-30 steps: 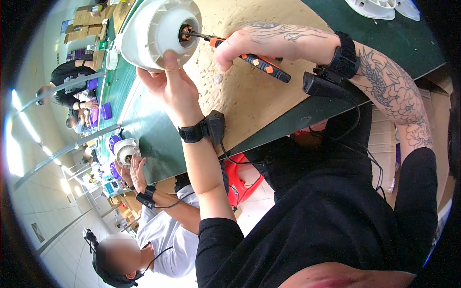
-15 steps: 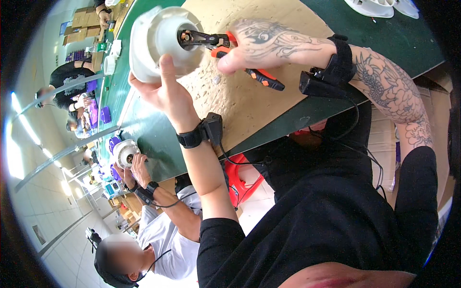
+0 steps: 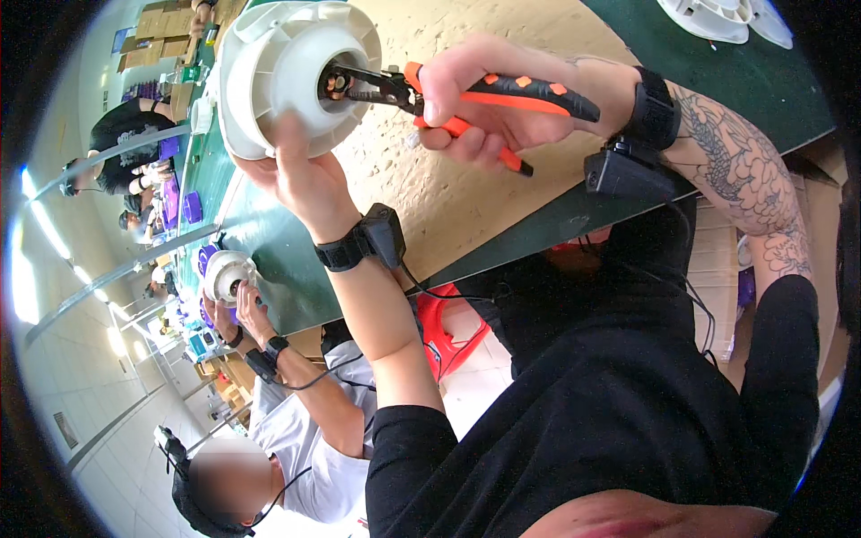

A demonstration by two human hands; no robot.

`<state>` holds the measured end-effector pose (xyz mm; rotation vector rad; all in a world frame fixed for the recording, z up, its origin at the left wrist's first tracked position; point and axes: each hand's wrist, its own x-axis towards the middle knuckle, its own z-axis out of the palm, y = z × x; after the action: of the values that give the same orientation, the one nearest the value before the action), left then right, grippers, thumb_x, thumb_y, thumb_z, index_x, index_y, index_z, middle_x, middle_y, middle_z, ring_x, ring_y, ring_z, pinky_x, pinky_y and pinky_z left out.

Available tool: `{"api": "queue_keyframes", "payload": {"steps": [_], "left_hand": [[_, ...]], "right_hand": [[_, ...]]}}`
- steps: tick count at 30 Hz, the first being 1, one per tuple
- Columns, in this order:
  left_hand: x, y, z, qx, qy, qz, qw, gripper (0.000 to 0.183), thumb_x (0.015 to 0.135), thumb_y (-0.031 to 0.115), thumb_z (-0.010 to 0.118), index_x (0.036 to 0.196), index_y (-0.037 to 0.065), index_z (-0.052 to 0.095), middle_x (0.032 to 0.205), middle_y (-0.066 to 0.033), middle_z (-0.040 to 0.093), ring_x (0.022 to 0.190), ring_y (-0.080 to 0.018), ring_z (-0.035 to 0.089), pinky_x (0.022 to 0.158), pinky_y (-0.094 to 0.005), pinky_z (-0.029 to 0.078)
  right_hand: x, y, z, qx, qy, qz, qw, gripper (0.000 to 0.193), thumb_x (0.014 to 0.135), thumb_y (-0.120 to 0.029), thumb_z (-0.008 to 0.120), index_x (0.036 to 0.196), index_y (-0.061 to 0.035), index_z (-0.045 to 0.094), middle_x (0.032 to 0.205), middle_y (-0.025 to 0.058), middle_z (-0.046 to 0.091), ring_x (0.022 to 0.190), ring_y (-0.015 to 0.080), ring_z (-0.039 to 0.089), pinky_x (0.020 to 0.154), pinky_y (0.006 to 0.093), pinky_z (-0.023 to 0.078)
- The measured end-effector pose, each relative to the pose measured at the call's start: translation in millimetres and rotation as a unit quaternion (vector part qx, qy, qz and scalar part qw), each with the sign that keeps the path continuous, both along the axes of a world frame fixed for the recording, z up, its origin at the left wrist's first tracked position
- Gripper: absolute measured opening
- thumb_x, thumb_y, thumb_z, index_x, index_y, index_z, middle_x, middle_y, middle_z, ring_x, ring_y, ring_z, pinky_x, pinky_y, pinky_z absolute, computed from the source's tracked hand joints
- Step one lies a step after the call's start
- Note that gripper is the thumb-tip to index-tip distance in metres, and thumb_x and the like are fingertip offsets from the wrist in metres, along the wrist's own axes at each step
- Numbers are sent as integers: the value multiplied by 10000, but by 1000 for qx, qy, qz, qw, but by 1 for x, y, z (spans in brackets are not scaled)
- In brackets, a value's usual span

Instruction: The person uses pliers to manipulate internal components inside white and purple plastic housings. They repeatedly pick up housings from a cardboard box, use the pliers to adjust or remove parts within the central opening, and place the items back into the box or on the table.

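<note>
My left hand (image 3: 309, 188) grips a white plastic housing (image 3: 242, 76) by its near edge, thumb up against its side. The housing is round, with a ribbed rim and a hollow neck facing right. My right hand (image 3: 493, 121) is wrapped around pliers with orange and black handles (image 3: 529, 92). The black jaws reach into the neck opening, at a copper-coloured part (image 3: 337, 82) inside. Whether the jaws clamp that part I cannot tell. The housing is held above the table.
A brown cardboard sheet (image 3: 475, 215) covers part of the green tabletop (image 3: 744, 85). More white plastic parts (image 3: 713, 16) lie at the far right. To my left, a co-worker's hands (image 3: 256, 314) hold a similar white housing (image 3: 229, 276). A red stool (image 3: 444, 336) stands below the table edge.
My right hand has turned over, so its fingers now show around the plier handles. The housing has shifted slightly left and tilted, with the jaws still in its opening.
</note>
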<state>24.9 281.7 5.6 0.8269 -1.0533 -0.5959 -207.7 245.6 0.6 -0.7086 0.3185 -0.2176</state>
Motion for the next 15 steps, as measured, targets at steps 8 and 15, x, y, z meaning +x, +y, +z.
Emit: {"api": "queue_keyframes", "payload": {"steps": [8, 15], "left_hand": [[-3, -6, 1, 8, -180, 39, 983, 546, 887, -26, 710, 1377, -35, 468, 1301, -149, 614, 1195, -245, 604, 1050, -403, 494], [-7, -7, -8, -1, 2, -24, 1000, 583, 927, 56, 724, 1437, 31, 441, 1352, -111, 568, 1238, -220, 557, 1059, -412, 479]], "right_hand": [[-6, -10, 20, -519, 347, -82, 777, 454, 717, -426, 721, 917, -21, 676, 750, 96, 610, 665, 177, 591, 615, 298, 456], [-4, -7, -9, -165, 7, -31, 986, 320, 797, -403, 666, 851, -89, 637, 683, -3, 477, 559, 49, 482, 483, 226, 381]]}}
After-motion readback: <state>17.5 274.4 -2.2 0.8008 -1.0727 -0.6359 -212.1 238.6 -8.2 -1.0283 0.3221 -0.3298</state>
